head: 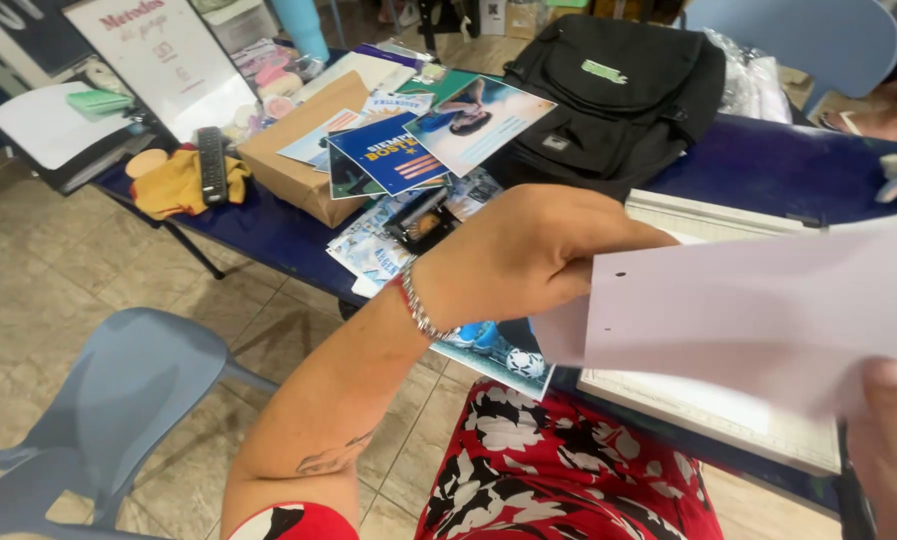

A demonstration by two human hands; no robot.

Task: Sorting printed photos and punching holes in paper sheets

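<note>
Left hand and right hand grip opposite edges of white sheet.

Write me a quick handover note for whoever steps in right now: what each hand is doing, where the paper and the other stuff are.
Left hand: shut on the left edge of the pale sheet of paper, which has small punched holes near that edge.
Right hand: grips the sheet's lower right corner; only partly in view.
The sheet is held in the air above the paper trimmer on the blue table.
Printed pictures lie spread to the left, beside a black backpack.
Whether the sheet has been cut cannot be told.
</note>
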